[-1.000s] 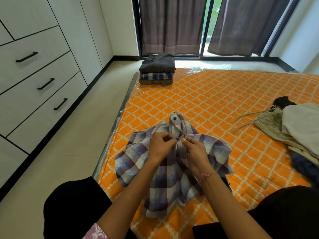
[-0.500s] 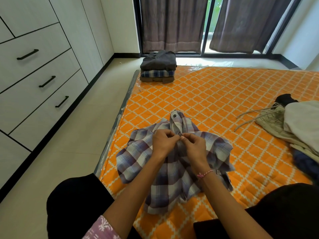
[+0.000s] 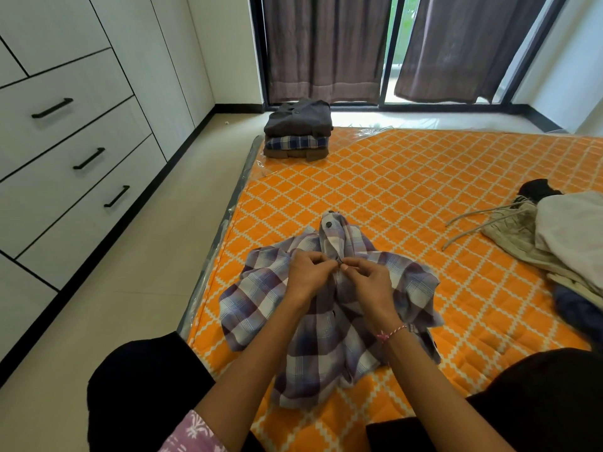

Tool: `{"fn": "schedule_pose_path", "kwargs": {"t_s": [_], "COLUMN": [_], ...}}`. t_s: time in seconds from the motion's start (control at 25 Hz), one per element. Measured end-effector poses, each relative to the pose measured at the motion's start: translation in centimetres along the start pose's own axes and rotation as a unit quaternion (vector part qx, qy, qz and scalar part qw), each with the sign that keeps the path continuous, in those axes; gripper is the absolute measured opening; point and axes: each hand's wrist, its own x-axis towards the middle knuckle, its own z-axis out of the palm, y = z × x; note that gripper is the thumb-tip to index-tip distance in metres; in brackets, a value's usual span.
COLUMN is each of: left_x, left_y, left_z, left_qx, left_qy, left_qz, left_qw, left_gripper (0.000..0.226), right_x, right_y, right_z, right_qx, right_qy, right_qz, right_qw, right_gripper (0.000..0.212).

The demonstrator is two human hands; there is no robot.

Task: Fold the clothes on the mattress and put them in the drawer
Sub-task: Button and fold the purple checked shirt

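Little has moved: left hand [image 3: 308, 275] and right hand [image 3: 368, 282] still pinch the plaid shirt [image 3: 313, 340] placket, fingers curled.

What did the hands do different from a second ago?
Very little. The left hand and right hand still pinch the plaid shirt at its front placket, fingers working a button there. The folded stack and unfolded pile lie as before.
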Motion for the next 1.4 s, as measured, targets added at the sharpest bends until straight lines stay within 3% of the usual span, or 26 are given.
{"fn": "schedule_pose_path", "kwargs": {"t_s": [0.12,0.24,0.36,0.48,0.56,0.8,1.08,1.4], "left_x": [-0.3,-0.6,-0.8,-0.7,-0.4,-1.2,-1.3,-1.2], "left_y": [-0.2,-0.2,-0.4,-0.5,-0.5,-0.6,-1.0,-0.6], "left_z": [-0.5,-1.6,-2.5,-2.7,-2.6,-1.0,-0.8,-0.5], "left_qx": [-0.006,-0.098,-0.064,-0.043,-0.031,0.066,-0.084,0.020], "left_qy": [-0.027,-0.064,-0.068,-0.058,-0.055,0.034,-0.007,0.026], "left_qz": [-0.015,-0.083,-0.060,-0.020,0.004,0.091,0.000,0.025], "left_qw": [1.000,0.990,0.994,0.997,0.998,0.993,0.996,0.999], "left_gripper": [0.022,0.025,0.027,0.028,0.029,0.013,0.027,0.020], "right_x": [0.8,1.5,1.5,0.9,0.5,-0.5,-0.5,-1.0], "right_y": [-0.3,-0.8,-0.6,-0.5,-0.5,-0.5,-0.1,0.6], "right_z": [-0.9,-1.4,-0.7,-0.2,-0.1,0.7,0.1,0.7], "right_qx": [-0.115,-0.106,-0.077,-0.096,-0.100,-0.088,-0.050,-0.062], "right_qy": [-0.070,-0.175,-0.183,-0.166,-0.115,-0.010,-0.028,0.000], "right_qz": [-0.025,0.023,0.021,-0.043,-0.070,-0.082,-0.045,-0.060], "right_qw": [0.991,0.978,0.980,0.980,0.986,0.993,0.997,0.996], "right_gripper": [0.007,0.008,0.012,0.013,0.016,0.014,0.016,0.018]}}
